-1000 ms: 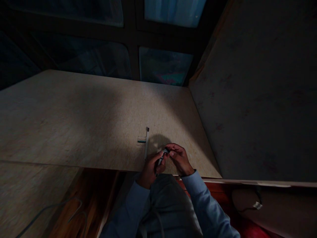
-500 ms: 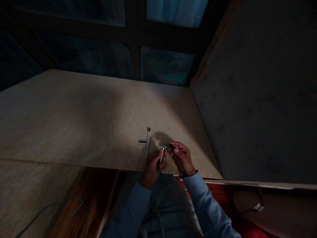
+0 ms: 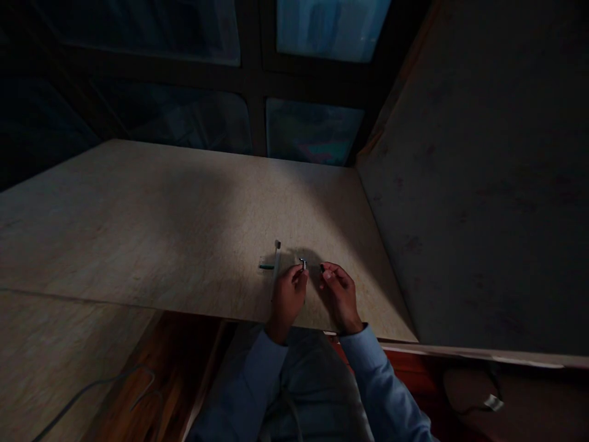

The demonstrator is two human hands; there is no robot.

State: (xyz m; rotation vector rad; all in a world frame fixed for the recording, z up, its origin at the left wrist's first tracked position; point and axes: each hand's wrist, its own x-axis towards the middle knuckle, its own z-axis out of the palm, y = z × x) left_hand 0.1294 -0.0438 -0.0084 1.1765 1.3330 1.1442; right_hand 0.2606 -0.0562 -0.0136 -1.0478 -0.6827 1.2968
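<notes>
My left hand (image 3: 288, 298) is closed around a slim tool with a shiny silver, bent-looking tip (image 3: 302, 263). The rest of that tool is hidden by the fingers, and its kind is unclear. My right hand (image 3: 340, 291) pinches a small black piece (image 3: 323, 268), a short gap to the right of the silver tip. Just left of my left hand lies a thin whitish stick (image 3: 277, 258) with a dark end, partly covered by the hand. Beside it is a small clear piece with a dark teal bar (image 3: 266, 267).
The pale tabletop (image 3: 197, 233) runs back to dark-framed windows (image 3: 313, 129). A patterned panel or wall (image 3: 469, 202) borders it on the right. A grey cable (image 3: 92, 385) crosses the lower left, over a lower surface and wood.
My hands have come apart, leaving a gap between the silver tip and the black piece. My left hand has turned, hiding the tool's dark handle. The view has shifted slightly.
</notes>
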